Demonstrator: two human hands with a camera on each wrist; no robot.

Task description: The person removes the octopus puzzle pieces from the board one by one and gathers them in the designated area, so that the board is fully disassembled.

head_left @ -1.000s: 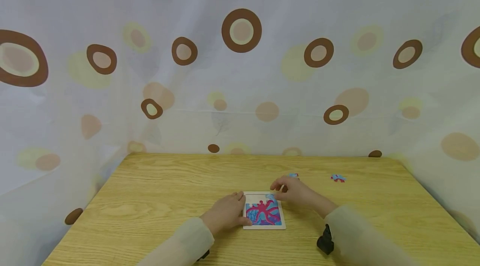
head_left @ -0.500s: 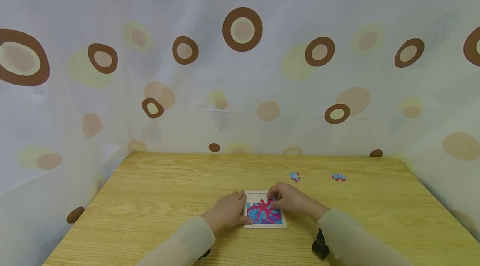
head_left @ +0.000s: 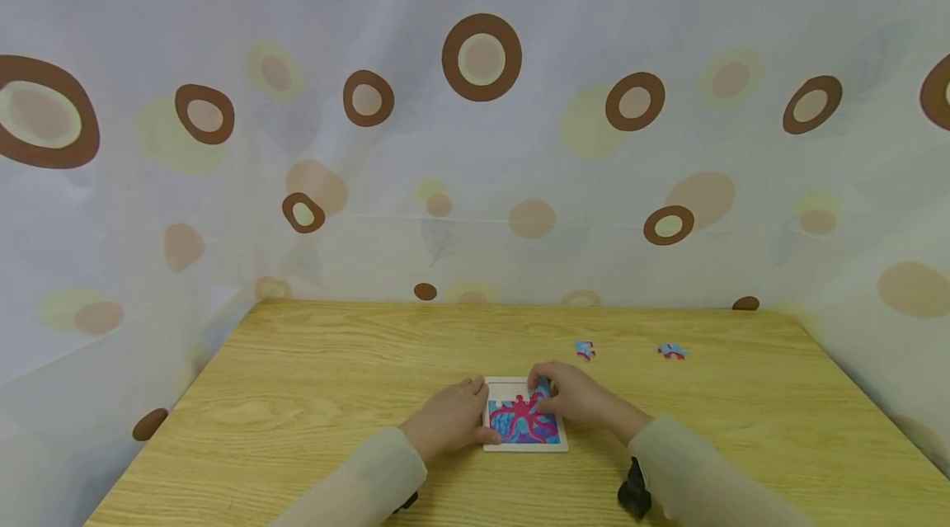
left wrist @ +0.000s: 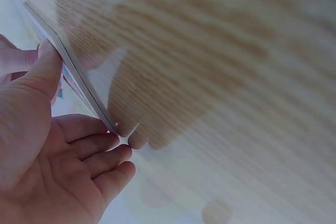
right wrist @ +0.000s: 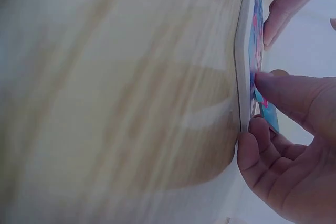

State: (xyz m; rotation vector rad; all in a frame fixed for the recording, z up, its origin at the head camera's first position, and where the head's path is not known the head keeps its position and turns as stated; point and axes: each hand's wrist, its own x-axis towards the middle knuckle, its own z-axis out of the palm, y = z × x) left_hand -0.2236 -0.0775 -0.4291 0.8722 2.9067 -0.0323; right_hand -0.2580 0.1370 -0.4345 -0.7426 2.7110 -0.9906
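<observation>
A jigsaw puzzle (head_left: 522, 421) of a pink octopus on blue lies in a white frame (head_left: 525, 449) on the table. My left hand (head_left: 448, 421) rests along the frame's left side, its thumb over the near left corner and its fingertips at the far left one. My right hand (head_left: 575, 393) pinches a blue puzzle piece (right wrist: 269, 116) at the far right corner. That piece stands tilted up from the frame in the right wrist view, partly hidden by the fingers. White backing shows in the frame's far left part.
Two loose blue and pink pieces lie beyond the frame: one puzzle piece (head_left: 585, 350) behind my right hand, another piece (head_left: 672, 351) farther right. A patterned curtain (head_left: 475, 181) hangs behind the wooden table (head_left: 334, 370).
My right hand has moved left and down onto the frame's far right corner, uncovering the loose piece behind it. The corner piece now tilts up in its fingers. My left hand stays put.
</observation>
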